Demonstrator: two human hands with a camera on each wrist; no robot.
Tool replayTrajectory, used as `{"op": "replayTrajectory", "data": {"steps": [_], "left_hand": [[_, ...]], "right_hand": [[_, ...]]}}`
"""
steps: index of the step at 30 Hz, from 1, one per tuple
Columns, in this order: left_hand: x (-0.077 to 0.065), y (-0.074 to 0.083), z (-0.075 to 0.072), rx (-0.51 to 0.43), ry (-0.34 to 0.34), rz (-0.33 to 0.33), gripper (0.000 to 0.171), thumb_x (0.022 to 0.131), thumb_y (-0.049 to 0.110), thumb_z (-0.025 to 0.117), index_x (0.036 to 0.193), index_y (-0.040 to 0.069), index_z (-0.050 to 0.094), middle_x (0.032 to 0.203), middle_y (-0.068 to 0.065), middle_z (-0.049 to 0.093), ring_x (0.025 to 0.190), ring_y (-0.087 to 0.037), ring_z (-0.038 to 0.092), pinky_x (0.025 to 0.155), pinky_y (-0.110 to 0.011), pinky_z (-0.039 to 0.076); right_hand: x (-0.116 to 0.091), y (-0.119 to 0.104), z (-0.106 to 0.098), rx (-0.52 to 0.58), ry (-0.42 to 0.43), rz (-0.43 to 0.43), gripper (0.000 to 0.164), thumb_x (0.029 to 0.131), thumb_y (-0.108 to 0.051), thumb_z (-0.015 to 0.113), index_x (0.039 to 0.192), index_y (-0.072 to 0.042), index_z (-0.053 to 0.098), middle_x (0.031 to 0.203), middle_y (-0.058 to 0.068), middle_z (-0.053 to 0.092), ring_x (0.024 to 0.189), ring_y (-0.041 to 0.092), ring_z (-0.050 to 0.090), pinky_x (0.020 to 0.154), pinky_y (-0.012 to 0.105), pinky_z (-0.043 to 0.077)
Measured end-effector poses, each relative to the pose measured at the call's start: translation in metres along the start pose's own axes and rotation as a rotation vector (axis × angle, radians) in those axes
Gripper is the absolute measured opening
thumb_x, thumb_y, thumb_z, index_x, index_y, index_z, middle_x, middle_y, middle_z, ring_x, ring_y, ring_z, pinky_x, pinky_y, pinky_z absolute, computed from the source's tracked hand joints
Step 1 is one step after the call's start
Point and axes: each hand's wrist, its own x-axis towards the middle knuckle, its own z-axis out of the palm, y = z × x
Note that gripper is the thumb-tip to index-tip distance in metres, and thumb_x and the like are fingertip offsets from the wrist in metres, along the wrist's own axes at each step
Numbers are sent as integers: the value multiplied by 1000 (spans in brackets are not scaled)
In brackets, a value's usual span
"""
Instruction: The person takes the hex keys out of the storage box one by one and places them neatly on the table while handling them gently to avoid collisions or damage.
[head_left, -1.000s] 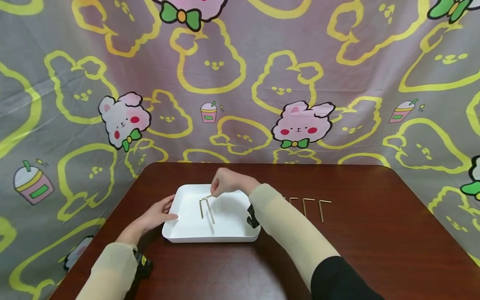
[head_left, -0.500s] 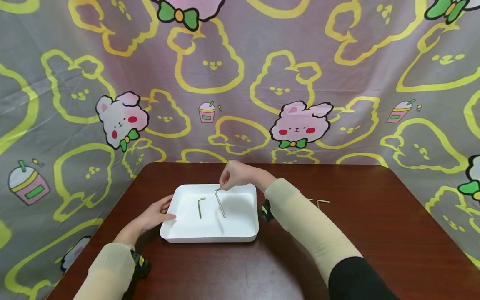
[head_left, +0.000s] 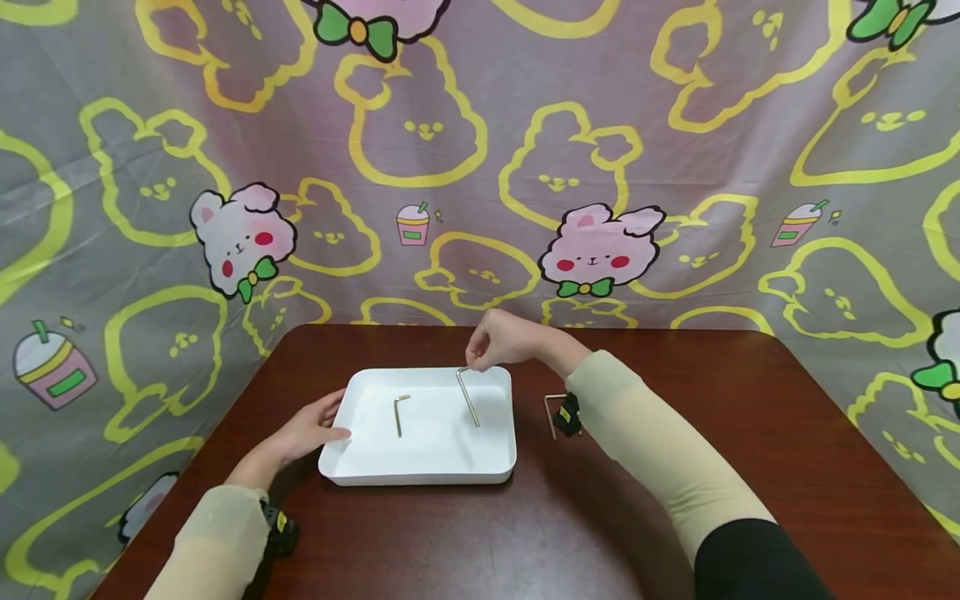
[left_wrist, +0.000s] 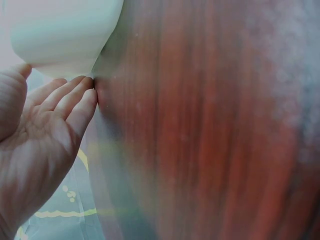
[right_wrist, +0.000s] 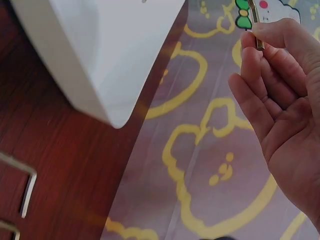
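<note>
In the head view my right hand [head_left: 504, 340] pinches the short arm of a brass-coloured L-shaped hex key [head_left: 468, 400] between thumb and fingers. The key's long arm slants down over the right half of a white tray [head_left: 420, 467]. A smaller hex key [head_left: 398, 418] lies in the tray's left half. At the tray's left side, my left hand [head_left: 303, 432] holds the wall, thumb over the rim and fingers against the outside. The right wrist view shows the end of the pinched hex key [right_wrist: 259, 43] sticking out below the thumb.
To the right of the tray a hex key [head_left: 551, 415] lies on the dark red wooden table [head_left: 450, 542]. My right forearm partly covers that area. In the right wrist view, two hex keys [right_wrist: 29, 195] show on the table. A patterned cloth [head_left: 480, 167] hangs behind.
My right hand has lifted the larger hex key away from the smaller one and carried it rightward across the tray. My left hand has stayed on the tray's left side.
</note>
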Motion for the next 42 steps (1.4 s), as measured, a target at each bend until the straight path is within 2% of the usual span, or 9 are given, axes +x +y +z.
{"op": "replayTrajectory", "data": {"steps": [6,14,24,32,42], "left_hand": [[0,0,-2,-8,-9,-1,83,89,10,70,149,-10,17,148,-34,28,136,-47,29,107,-55,31],[-1,2,-4,-3,-18,-15,84,90,12,71,150,-10,16,149,-34,26,136,-47,28,107,-55,30],[0,3,-4,6,-9,-13,84,89,11,71,149,-11,16,149,-35,26,136,-48,29,107,-55,31],[2,4,-1,4,-12,-15,83,89,10,70,150,-10,17,149,-34,27,137,-47,29,108,-54,30],[1,2,-1,3,-15,-19,84,90,12,70,149,-11,16,149,-35,26,136,-47,28,108,-55,30]], "right_hand": [[-23,19,-9,29,65,8,5,82,-7,75,77,-6,74,69,-4,66,60,8,52,58,23,45],[-59,36,-23,74,118,44,4,82,-6,76,78,-6,74,69,-3,65,62,11,53,58,26,45],[-106,53,-46,39,177,103,5,82,-8,76,80,-4,74,73,-2,68,67,13,57,61,25,49],[-148,72,-48,18,185,149,3,81,-5,75,79,-6,73,75,-2,68,67,12,58,62,25,50],[-192,96,-54,-17,261,238,7,81,-4,75,77,-9,73,75,-2,67,66,9,56,60,24,48]]}}
